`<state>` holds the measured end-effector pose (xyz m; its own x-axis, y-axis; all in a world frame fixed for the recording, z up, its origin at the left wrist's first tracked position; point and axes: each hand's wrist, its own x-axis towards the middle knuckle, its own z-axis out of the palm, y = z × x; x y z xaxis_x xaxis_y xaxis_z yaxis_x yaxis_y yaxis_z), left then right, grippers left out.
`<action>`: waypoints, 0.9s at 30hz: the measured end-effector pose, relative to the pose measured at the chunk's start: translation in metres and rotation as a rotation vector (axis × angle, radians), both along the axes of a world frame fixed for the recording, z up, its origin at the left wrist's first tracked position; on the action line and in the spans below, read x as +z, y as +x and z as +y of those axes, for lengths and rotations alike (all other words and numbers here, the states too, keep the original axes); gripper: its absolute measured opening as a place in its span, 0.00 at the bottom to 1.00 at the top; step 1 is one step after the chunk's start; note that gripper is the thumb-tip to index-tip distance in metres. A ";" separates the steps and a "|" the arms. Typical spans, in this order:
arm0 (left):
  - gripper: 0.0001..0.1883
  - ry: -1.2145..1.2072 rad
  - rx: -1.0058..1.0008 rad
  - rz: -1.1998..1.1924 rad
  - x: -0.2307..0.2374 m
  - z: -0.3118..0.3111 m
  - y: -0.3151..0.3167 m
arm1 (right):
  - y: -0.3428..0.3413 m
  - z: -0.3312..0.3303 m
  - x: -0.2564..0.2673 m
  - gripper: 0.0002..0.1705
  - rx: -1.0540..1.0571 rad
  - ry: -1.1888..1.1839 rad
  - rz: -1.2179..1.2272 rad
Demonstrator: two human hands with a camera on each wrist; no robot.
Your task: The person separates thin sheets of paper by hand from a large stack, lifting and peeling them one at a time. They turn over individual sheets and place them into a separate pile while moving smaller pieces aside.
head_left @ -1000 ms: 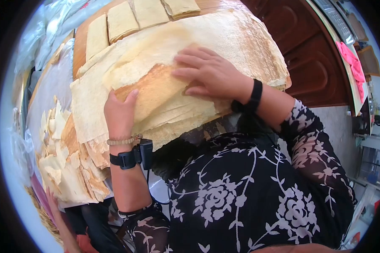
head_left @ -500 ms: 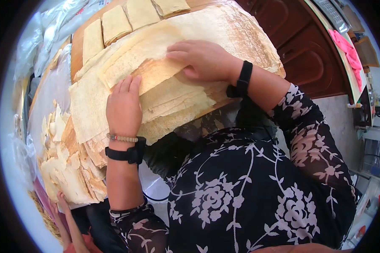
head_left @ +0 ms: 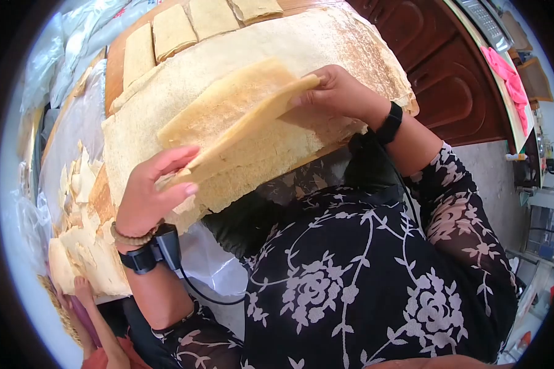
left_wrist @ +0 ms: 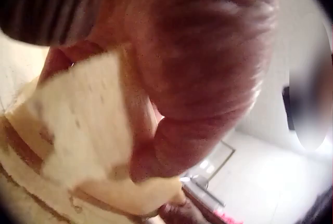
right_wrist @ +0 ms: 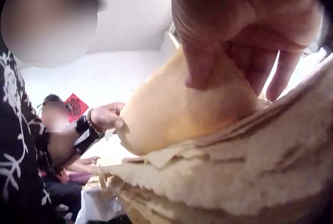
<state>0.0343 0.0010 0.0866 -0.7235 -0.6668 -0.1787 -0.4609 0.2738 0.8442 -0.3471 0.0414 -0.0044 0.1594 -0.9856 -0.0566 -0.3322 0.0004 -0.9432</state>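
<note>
A thin tan sheet (head_left: 234,114), folded lengthwise with its near edge raised, is held between both hands over a stack of large pale sheets (head_left: 129,129). My left hand (head_left: 151,194) pinches its left end between thumb and fingers. At the other end my right hand (head_left: 345,95) grips the corner, thumb on the near face. In the right wrist view the raised sheet (right_wrist: 177,99) bows between the right hand (right_wrist: 239,31) and the left hand (right_wrist: 107,117). The left wrist view shows the left hand (left_wrist: 197,68) close up, a sheet end (left_wrist: 88,120) beside the thumb.
Several folded bundles (head_left: 172,34) lie along the table's far edge (head_left: 116,67). Torn sheet pieces (head_left: 89,246) are piled at the left, near another person's hand (head_left: 83,292). Clear plastic (head_left: 46,55) lies beyond. A dark red panelled door (head_left: 443,80) stands at the right.
The sheet's near edge has risen off the stack, with both hands gripping its ends. My left hand has moved left and toward the body; my right hand has moved right.
</note>
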 end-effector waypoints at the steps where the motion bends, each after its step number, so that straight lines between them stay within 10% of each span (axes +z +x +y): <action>1: 0.32 0.092 0.065 0.026 -0.003 -0.004 0.007 | 0.000 -0.003 -0.001 0.19 -0.019 0.019 -0.073; 18: 0.19 0.122 0.715 0.300 -0.070 -0.006 -0.018 | 0.016 -0.046 0.007 0.29 -0.202 0.046 0.351; 20: 0.21 -0.314 0.727 0.080 -0.078 -0.006 -0.026 | 0.018 -0.049 0.000 0.28 -0.205 -0.010 0.399; 24: 0.23 -0.458 0.755 0.061 -0.078 -0.001 -0.043 | 0.024 -0.047 0.002 0.25 -0.264 -0.092 0.512; 27: 0.29 -0.323 0.919 -0.452 -0.053 0.010 -0.059 | 0.034 -0.041 0.006 0.22 -0.314 -0.136 0.583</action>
<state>-0.0249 0.0115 0.0335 0.1685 -0.9855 -0.0215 -0.8553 -0.1570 0.4937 -0.3127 0.0000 0.0019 -0.1548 -0.9846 0.0814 -0.7903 0.0739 -0.6083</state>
